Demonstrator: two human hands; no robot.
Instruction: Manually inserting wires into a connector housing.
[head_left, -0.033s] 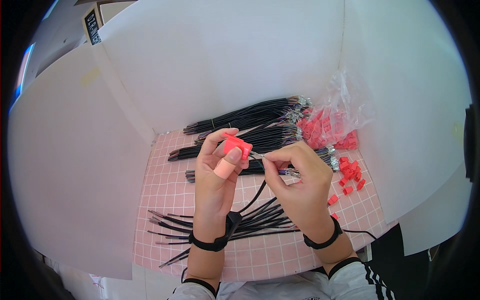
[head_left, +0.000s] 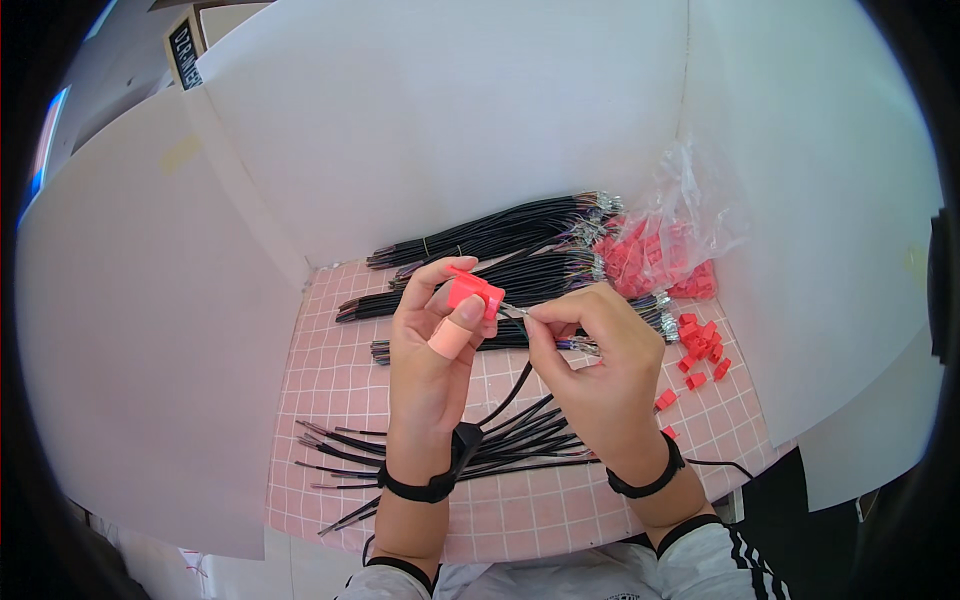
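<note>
Red connector (head_left: pixel 484 289), centre of the frame — we find the left-hand grip (head_left: pixel 425 348) closed on it, while the right-hand grip (head_left: pixel 606 348) pinches a thin wire (head_left: pixel 514 311) at its right side. We note black cables (head_left: pixel 535 442) on the worktop (head_left: pixel 560 515), lower centre.

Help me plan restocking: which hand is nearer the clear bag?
Right: the right hand is nearside and left of the clear bag; the left hand is farther left.

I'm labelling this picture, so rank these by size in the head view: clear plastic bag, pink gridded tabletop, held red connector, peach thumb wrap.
1. Pink gridded tabletop
2. Clear plastic bag
3. Held red connector, peach thumb wrap: too alike to rank
</note>
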